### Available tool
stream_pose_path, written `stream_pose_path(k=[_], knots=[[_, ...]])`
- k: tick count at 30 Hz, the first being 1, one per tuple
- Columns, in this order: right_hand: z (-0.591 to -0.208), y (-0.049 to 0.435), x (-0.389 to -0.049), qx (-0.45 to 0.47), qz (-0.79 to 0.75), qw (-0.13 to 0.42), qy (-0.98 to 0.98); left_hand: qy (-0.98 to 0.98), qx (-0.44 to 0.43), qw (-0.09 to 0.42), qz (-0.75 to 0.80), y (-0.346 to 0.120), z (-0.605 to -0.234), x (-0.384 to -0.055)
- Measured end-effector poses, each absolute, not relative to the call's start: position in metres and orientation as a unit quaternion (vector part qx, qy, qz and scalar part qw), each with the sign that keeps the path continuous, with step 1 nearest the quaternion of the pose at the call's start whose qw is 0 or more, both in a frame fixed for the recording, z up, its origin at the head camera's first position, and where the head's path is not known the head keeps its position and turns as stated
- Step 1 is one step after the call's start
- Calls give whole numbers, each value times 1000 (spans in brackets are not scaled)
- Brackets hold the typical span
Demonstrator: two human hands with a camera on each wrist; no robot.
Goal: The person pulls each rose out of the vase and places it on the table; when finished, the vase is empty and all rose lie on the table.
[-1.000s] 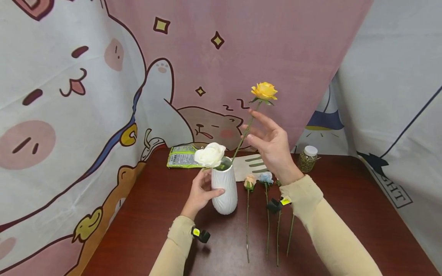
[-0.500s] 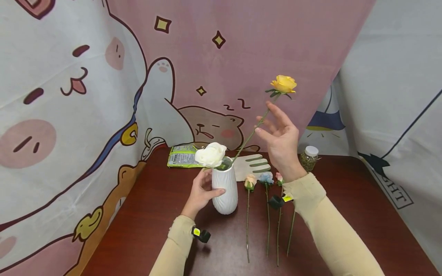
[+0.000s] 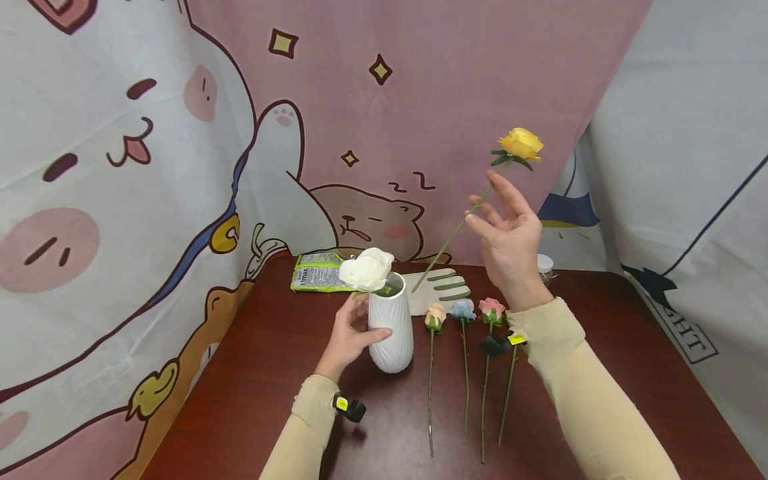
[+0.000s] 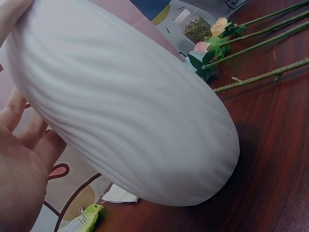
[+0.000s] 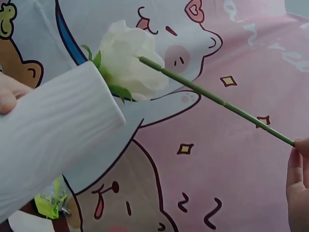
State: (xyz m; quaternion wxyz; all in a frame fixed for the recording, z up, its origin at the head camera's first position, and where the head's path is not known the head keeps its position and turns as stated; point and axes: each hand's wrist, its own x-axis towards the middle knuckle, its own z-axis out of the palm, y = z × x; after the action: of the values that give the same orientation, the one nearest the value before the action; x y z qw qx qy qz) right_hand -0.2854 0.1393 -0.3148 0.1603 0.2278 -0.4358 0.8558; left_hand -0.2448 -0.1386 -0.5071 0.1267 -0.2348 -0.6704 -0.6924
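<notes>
My left hand (image 3: 348, 337) grips a white ribbed vase (image 3: 393, 343) around its side, thumb across the front. Out of the vase's mouth leans a white rose (image 3: 366, 269). Up to the right, my right hand (image 3: 513, 243) pinches the green stem of a yellow rose (image 3: 521, 144), its bloom above my fingertips. The stem slants down to the left. In the right wrist view the bare lower end of the stem (image 5: 217, 100) overlaps the white rose (image 5: 130, 60), outside the vase's mouth. The left wrist view is mostly filled by the vase (image 4: 130, 106), held tilted there.
Several roses lie right of the vase, among them a peach rose (image 3: 435, 317), a blue rose (image 3: 462, 311) and a pink rose (image 3: 491, 310). Behind are a glove (image 3: 429, 300), a green packet (image 3: 318, 273) and a white-lidded jar (image 3: 545, 263). Printed cloth surrounds the dark table (image 3: 240, 400).
My right hand has moved right with the yellow rose, and its stem's lower end has come out of the vase's mouth. My left hand and the vase have stayed in place.
</notes>
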Motion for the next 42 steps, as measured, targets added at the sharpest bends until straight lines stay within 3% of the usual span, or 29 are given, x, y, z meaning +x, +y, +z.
stream_pose_path(k=[23,29,42], knots=[[-357,215,-280,185,801,53,-567,-681,-226,126,-685,-138,-506,-245],[-377,232,-273,188,764,10,-617,-674,-236,125,-689,-137,-506,-246],[-439,275,-262,195,642,-27,-741,-677,-233,124,-688,-138,-505,-244]])
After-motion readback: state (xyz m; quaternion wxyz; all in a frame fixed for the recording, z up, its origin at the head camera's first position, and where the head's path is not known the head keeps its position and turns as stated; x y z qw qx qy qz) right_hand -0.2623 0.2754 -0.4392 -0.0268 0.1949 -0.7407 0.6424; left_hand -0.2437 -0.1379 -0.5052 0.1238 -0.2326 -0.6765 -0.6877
